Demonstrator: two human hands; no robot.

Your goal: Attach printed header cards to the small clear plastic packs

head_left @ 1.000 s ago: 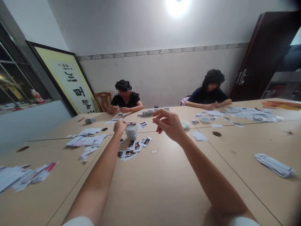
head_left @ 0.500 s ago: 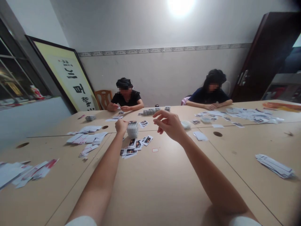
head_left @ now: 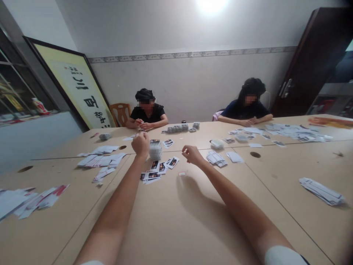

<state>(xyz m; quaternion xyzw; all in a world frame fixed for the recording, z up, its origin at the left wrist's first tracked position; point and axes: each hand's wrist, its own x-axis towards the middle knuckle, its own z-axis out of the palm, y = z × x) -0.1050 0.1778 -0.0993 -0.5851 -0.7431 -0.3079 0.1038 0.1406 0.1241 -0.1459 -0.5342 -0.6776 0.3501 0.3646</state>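
Observation:
My left hand [head_left: 141, 144] is closed, knuckles up, just left of a stack of clear packs [head_left: 156, 150] with dark printed tops. Whatever its fingers hold, if anything, is hidden behind the hand. My right hand [head_left: 193, 155] hovers above the table to the right of the stack, fingers loosely bent and apart, with nothing seen in them. Below the stack lie loose printed cards [head_left: 158, 171] with dark pictures, overlapping each other. A small white slip with a red edge [head_left: 182, 173] lies under my right hand.
Two people [head_left: 147, 110] sit across the table [head_left: 171, 221]. Rows of packs [head_left: 178, 128] stand near the far edge. White paper piles [head_left: 102, 161] lie on the left, folded sheets [head_left: 216, 158] right of my right hand, and a long bundle [head_left: 321, 191] far right.
My left hand has risen and turned, from the top of the stack to beside it. The right hand has drawn down and back, its fingers curling more, uncovering the folded sheets.

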